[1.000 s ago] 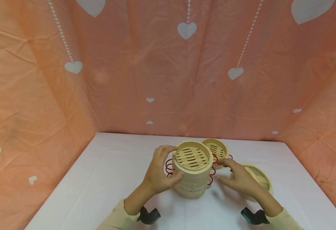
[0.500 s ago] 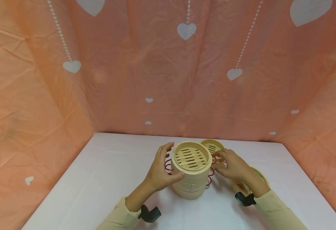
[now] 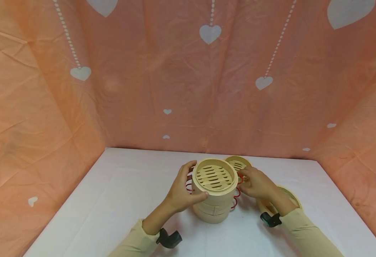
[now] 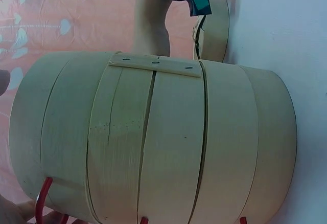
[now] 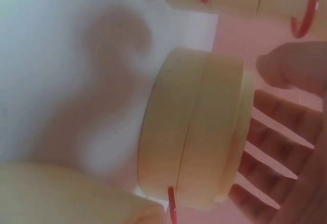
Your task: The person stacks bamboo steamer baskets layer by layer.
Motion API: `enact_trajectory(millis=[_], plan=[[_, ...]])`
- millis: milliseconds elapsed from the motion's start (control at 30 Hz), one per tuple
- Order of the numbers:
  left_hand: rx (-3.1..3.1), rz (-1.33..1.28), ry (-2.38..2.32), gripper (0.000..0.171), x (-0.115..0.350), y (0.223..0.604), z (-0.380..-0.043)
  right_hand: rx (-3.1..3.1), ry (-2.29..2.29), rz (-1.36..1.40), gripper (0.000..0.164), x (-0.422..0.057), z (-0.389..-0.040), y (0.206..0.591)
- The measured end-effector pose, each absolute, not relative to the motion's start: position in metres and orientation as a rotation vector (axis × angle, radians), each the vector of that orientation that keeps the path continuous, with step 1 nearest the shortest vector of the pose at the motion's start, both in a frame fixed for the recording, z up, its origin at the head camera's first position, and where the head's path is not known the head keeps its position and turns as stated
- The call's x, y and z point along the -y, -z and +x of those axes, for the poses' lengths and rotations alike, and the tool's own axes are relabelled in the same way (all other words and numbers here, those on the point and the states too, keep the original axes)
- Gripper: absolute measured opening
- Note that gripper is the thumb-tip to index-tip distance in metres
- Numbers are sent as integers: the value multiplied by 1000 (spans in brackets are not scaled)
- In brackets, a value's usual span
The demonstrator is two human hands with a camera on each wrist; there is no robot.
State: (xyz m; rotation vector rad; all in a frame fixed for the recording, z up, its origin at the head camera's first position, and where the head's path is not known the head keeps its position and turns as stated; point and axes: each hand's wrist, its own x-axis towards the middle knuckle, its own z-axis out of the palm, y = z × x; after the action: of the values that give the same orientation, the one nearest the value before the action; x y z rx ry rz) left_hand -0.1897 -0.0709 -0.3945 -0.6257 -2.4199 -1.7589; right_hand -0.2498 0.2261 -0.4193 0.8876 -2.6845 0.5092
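Observation:
A tall stack of bamboo steamer baskets stands upright on the white table, with red wire handles on both sides. My left hand is cupped about its left side, fingers by the handles and thumb in front. In the left wrist view the stack fills the picture, and the thumb tip looks apart from it. Behind the stack is another bamboo steamer basket with a slatted inside. My right hand reaches over it. In the right wrist view its fingers are spread along the basket's rim.
A round bamboo lid lies at the right, partly hidden behind the right wrist. The white table ends at a peach cloth backdrop with hearts. Black wrist mounts sit below both hands.
My right hand has moved left and away from me, from beside the lid to the rear basket. My left hand has stayed by the stack, its fingers now closer to the handles.

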Motion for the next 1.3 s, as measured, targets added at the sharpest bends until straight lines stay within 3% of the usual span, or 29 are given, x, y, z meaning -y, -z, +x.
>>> enact_trajectory(millis=[400, 1300], plan=[[2407, -595, 1806, 95, 69, 394, -192, 2686, -530, 895, 24, -221, -256, 423], [2429, -606, 1777, 101, 67, 397, -196, 2704, -428, 832, 38, -218, -261, 426]])
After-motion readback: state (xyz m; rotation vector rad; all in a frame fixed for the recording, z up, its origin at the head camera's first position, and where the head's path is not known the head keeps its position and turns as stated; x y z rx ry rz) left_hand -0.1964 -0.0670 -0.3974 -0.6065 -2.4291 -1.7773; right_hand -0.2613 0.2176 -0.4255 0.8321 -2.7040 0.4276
